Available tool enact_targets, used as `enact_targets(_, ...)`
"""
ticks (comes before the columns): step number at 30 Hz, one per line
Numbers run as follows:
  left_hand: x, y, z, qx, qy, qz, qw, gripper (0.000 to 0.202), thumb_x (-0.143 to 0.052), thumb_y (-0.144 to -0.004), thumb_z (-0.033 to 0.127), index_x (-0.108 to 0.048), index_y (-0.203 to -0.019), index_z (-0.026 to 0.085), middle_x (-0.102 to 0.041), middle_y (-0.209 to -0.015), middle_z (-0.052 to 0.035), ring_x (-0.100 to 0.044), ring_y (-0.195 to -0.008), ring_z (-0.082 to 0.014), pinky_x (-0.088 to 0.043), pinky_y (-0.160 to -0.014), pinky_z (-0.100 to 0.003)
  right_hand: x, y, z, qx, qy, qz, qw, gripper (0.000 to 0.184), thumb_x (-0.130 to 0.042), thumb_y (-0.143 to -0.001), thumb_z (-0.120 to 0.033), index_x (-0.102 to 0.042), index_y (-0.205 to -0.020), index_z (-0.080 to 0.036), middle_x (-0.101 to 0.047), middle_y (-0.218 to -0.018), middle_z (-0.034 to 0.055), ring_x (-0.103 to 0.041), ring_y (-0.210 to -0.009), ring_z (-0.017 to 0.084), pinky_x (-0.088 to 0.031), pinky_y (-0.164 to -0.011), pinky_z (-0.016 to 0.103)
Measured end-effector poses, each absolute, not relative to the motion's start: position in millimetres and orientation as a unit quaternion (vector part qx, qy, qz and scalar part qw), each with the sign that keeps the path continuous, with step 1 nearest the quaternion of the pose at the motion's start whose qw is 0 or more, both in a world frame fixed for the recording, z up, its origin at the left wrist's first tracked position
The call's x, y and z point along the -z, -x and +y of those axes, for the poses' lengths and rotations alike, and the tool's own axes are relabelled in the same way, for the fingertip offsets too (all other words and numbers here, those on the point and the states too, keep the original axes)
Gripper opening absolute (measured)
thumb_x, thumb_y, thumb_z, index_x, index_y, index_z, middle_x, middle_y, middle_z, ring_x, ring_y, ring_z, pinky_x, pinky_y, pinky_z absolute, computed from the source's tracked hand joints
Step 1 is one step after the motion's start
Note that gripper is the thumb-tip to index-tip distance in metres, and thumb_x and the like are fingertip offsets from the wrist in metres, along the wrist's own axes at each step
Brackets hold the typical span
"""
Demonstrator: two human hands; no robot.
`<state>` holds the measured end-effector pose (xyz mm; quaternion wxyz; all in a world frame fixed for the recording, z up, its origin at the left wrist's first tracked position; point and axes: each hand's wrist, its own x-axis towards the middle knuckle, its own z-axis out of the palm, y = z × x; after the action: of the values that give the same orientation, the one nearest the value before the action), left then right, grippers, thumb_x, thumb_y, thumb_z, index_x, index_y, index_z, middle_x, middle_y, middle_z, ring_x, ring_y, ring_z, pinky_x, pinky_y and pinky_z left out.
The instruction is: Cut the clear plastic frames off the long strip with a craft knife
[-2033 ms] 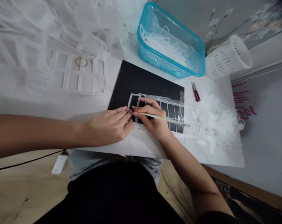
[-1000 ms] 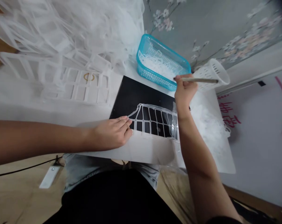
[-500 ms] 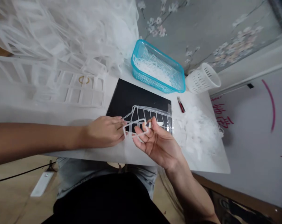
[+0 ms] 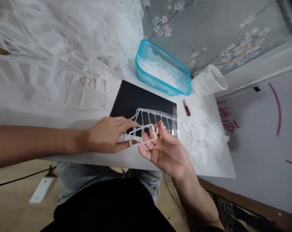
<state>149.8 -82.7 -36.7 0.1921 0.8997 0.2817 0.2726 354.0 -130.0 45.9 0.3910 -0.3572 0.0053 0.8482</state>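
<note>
My right hand is raised over the front of the black mat, thumb and forefinger pinched together. A small translucent rectangular plastic frame is held at its right end there, tilted. Something small and white also shows at the pinch, too hidden to name. My left hand is at the frame's left end, thumb and forefinger spread apart around it; whether they touch it I cannot tell. Beneath both hands a clear ladder-like plastic sheet of joined frames lies on the mat.
A blue basket holds many thin white frames, with a white perforated cup beside it. Red-handled snippers lie near a heap of white scraps. Piled plastic sheets fill the back left, with a yellowish ring nearby.
My left hand has lifted from the sheet and spread its thumb and forefinger at the small frame's left end. The right hand keeps its hold, with the frame slightly further right.
</note>
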Motion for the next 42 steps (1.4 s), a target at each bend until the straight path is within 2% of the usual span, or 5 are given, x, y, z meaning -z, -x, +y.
enact_targets(4, 36.1, -147.6, -84.6, -0.4, -0.834, 0.231, 0.301, 0.069, -0.066, -0.089, 0.042, -0.036, -0.147, 0.021, -0.071, -0.116, -0.0084, -0.071, -0.101, -0.0197, -0.058, -0.081, -0.028, -41.9, -355.7, -131.9, -0.852, 0.356, 0.012, 0.384, 0.013, -0.072, -0.089, -0.032, -0.072, -0.082, -0.02, -0.079, -0.079, -0.0019, -0.076, -0.083, 0.013, -0.06, -0.082, 0.031)
enact_targets(8, 39.8, -146.3, -84.8, -0.477, -0.799, 0.152, 0.332, 0.06, -0.066, -0.089, 0.022, -0.043, -0.144, 0.024, -0.074, -0.105, -0.0054, -0.073, -0.091, -0.016, -0.059, -0.078, -0.024, -36.7, -355.7, -131.5, -0.849, 0.372, 0.019, 0.376, 0.016, -0.07, -0.09, -0.032, -0.07, -0.081, -0.019, -0.078, -0.077, -0.0013, -0.076, -0.081, 0.013, -0.06, -0.082, 0.031)
enact_targets(12, 41.9, -146.1, -82.1, -0.508, -0.783, 0.133, 0.334, 0.063, -0.068, -0.087, 0.017, -0.043, -0.145, 0.025, -0.074, -0.103, -0.0057, -0.073, -0.089, -0.0164, -0.061, -0.077, -0.025, -36.1, -355.3, -129.2, -0.841, 0.381, 0.018, 0.383, 0.018, -0.066, -0.093, -0.031, -0.07, -0.08, -0.019, -0.078, -0.075, -0.0017, -0.076, -0.078, 0.013, -0.059, -0.08, 0.03)
enact_targets(32, 36.5, -142.7, -84.1, -0.475, -0.79, 0.176, 0.346, 0.044, -0.065, -0.09, 0.023, -0.053, -0.133, 0.025, -0.073, -0.108, -0.0063, -0.072, -0.088, -0.0166, -0.062, -0.079, -0.027, -34.3, -357.1, -124.4, -0.817, 0.424, -0.004, 0.391, 0.021, -0.068, -0.091, -0.036, -0.07, -0.077, -0.02, -0.076, -0.072, -0.0039, -0.075, -0.078, 0.011, -0.057, -0.085, 0.029)
enact_targets(42, 31.5, -140.4, -82.8, -0.445, -0.816, 0.178, 0.323, 0.046, -0.056, -0.094, 0.018, -0.048, -0.138, 0.027, -0.073, -0.112, -0.0074, -0.07, -0.103, -0.0188, -0.059, -0.088, -0.031, -36.2, -356.1, -120.8, -0.812, 0.437, -0.012, 0.386, 0.023, -0.069, -0.09, -0.037, -0.069, -0.076, -0.02, -0.075, -0.071, -0.0039, -0.074, -0.076, 0.011, -0.057, -0.087, 0.029)
